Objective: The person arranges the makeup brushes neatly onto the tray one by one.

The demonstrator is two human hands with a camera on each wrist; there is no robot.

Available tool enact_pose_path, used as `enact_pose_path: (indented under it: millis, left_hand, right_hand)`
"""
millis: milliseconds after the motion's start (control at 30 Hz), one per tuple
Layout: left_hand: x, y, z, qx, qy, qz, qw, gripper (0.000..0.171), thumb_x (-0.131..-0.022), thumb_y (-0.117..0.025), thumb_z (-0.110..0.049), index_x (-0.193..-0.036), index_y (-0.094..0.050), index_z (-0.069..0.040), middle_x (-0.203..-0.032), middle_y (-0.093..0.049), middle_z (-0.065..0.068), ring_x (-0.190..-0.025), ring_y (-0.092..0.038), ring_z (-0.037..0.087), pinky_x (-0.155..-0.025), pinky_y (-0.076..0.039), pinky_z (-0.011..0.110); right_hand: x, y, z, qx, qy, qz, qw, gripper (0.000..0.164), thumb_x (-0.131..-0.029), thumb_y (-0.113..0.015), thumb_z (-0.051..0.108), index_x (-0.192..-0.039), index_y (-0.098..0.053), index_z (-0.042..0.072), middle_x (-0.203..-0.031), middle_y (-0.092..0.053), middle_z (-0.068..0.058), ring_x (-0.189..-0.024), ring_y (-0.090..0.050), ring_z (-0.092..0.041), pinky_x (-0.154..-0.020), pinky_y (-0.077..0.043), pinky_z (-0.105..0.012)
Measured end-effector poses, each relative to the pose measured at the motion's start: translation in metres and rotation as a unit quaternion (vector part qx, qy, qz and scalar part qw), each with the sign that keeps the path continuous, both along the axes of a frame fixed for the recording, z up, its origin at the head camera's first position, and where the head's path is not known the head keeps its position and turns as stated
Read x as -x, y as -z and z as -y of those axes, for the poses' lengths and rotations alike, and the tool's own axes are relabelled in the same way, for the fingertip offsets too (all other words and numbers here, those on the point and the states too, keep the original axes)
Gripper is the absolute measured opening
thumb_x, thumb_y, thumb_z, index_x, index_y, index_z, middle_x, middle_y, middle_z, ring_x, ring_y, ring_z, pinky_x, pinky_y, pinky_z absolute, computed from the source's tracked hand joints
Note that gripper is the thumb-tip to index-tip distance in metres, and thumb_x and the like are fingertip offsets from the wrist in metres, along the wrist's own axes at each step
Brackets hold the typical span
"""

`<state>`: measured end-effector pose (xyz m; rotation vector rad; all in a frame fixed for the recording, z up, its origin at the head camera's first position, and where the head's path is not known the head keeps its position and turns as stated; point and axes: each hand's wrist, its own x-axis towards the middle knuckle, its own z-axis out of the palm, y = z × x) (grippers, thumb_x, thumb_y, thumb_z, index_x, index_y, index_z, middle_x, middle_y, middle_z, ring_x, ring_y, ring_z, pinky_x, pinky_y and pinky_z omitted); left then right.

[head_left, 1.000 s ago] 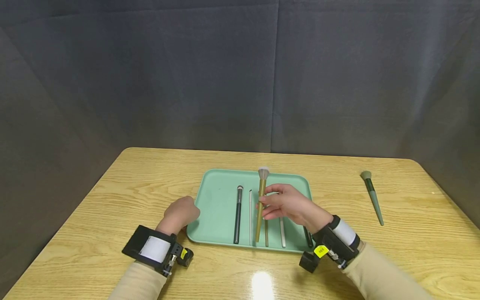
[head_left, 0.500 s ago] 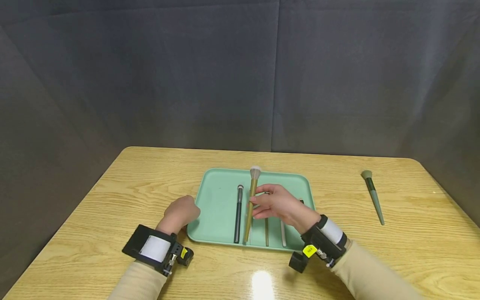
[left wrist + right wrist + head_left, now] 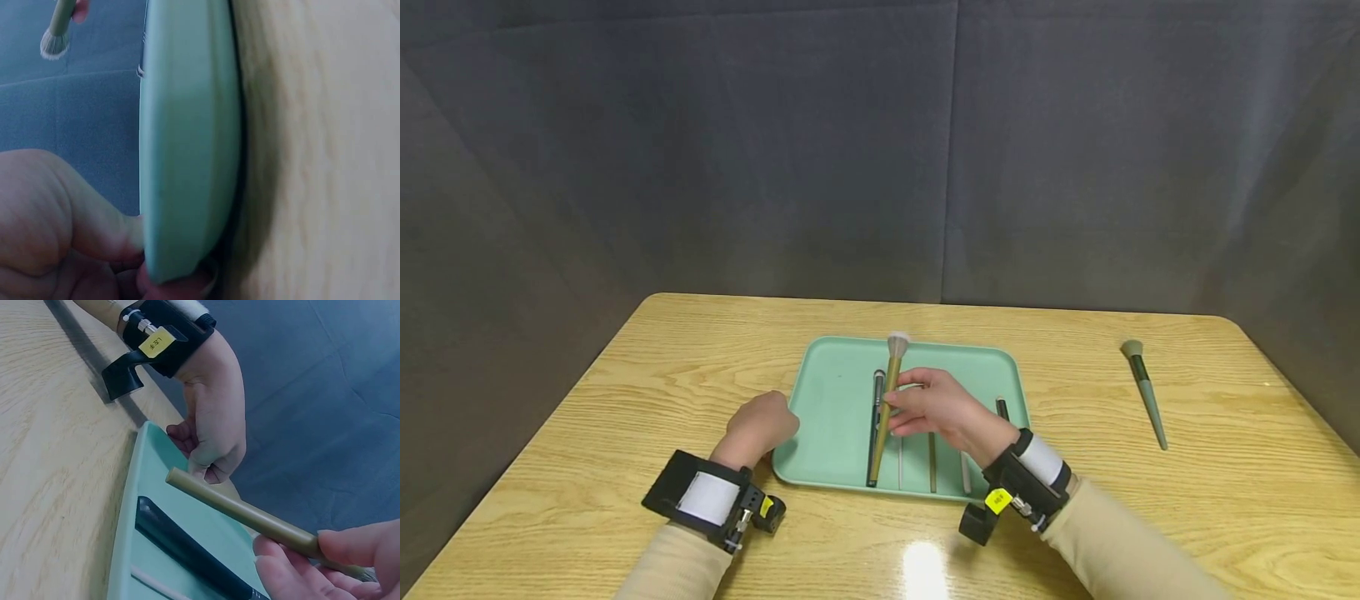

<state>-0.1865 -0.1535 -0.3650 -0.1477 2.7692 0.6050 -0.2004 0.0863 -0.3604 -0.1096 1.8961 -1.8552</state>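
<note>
My right hand [image 3: 940,410] pinches a gold-handled makeup brush [image 3: 885,425] between thumb and fingertips, its pale bristles pointing away from me. The brush is raised over the mint-green tray [image 3: 827,408] and overlaps a black makeup brush [image 3: 872,446] in the head view. In the right wrist view, the gold handle [image 3: 244,514] slants above the black handle [image 3: 181,544]. At the tray's left edge my left hand [image 3: 762,427] grips the rim. The left wrist view shows that thumb [image 3: 103,231] on top of the rim and a fingertip beneath it.
Also on the tray are a thin white brush [image 3: 900,462], a thin gold stick-like handle [image 3: 932,462], a white handle [image 3: 966,472] and a short black brush [image 3: 1002,407] partly behind my right wrist. A green makeup brush [image 3: 1144,387] lies on the wooden table [image 3: 1075,358] to the right.
My right hand has carried the gold brush leftward across the tray, from over the thin handles to over the black brush. The left hand has stayed at the tray's edge.
</note>
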Motion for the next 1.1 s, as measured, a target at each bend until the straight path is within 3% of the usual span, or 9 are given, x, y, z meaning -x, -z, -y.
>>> enact_pose_path:
  millis: [567, 900, 1100]
  left_hand:
    - [-0.001, -0.001, 0.0, -0.005, 0.001, -0.003, 1.0, 0.017, -0.088, -0.045, -0.004, -0.084, -0.058, 0.005, -0.066, -0.052, 0.011, -0.053, -0.049, 0.019, -0.047, -0.038, 0.026]
    - [-0.001, -0.001, 0.0, -0.006, 0.003, -0.006, 1.0, 0.016, -0.087, -0.044, -0.003, -0.079, -0.057, 0.003, -0.066, -0.052, 0.01, -0.052, -0.049, 0.018, -0.047, -0.038, 0.026]
    - [0.0, -0.001, 0.0, -0.003, 0.004, -0.006, 1.0, 0.015, -0.087, -0.044, -0.004, -0.079, -0.056, 0.002, -0.066, -0.051, 0.01, -0.052, -0.048, 0.018, -0.047, -0.037, 0.026]
  right_hand:
    - [0.003, 0.008, 0.02, -0.006, 0.014, -0.015, 1.0, 0.024, -0.095, -0.056, 0.002, -0.116, -0.05, -0.008, -0.086, -0.069, -0.012, -0.064, -0.066, -0.015, -0.063, -0.056, -0.029]
    - [0.005, 0.008, 0.035, -0.039, 0.025, -0.051, 0.998, 0.023, -0.094, -0.058, 0.001, -0.113, -0.052, -0.01, -0.088, -0.064, -0.014, -0.061, -0.064, -0.015, -0.062, -0.056, -0.03]
    - [0.005, 0.005, 0.046, -0.082, 0.027, -0.062, 0.994, 0.007, -0.092, -0.061, -0.001, -0.093, -0.056, -0.006, -0.082, -0.066, -0.016, -0.056, -0.062, -0.015, -0.06, -0.056, -0.033]
